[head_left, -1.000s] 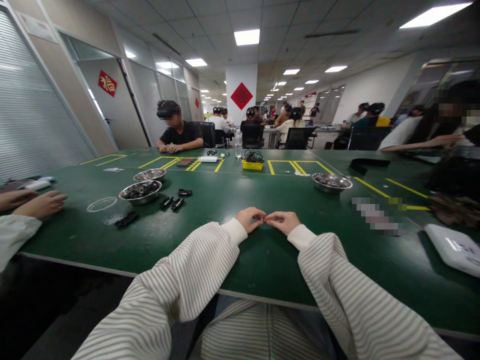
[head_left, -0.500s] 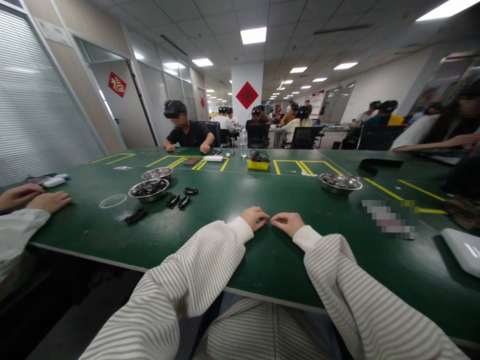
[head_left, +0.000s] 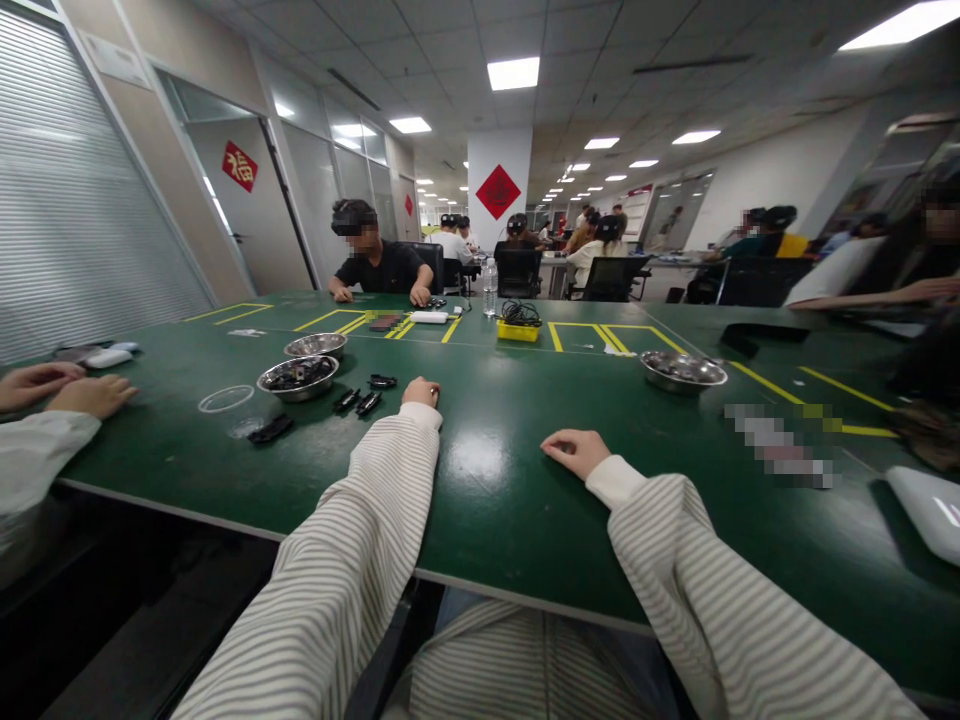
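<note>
My left hand [head_left: 422,392] is over the table to the right of several small black clip-like parts [head_left: 368,403], apart from them. Its fingers look curled under, and whatever they may hold is hidden. My right hand [head_left: 577,453] rests on the green table [head_left: 495,530] with thumb and fingertips pressed together. Anything in that pinch is too small to make out. Left of the loose parts stands a metal bowl [head_left: 298,395] heaped with black pieces. One more black part [head_left: 271,430] lies closer to the near edge.
Behind the heaped bowl is a second metal bowl [head_left: 315,345]; another [head_left: 683,372] stands right. A clear round lid or cup [head_left: 226,399] lies left. A yellow basket [head_left: 517,330] holds black cables beside a water bottle [head_left: 490,290]. A co-worker's hands [head_left: 90,395] rest at far left.
My left hand has moved away from my right hand, leftward and forward towards the loose black parts. The right hand has stayed nearly in place, still pinched.
</note>
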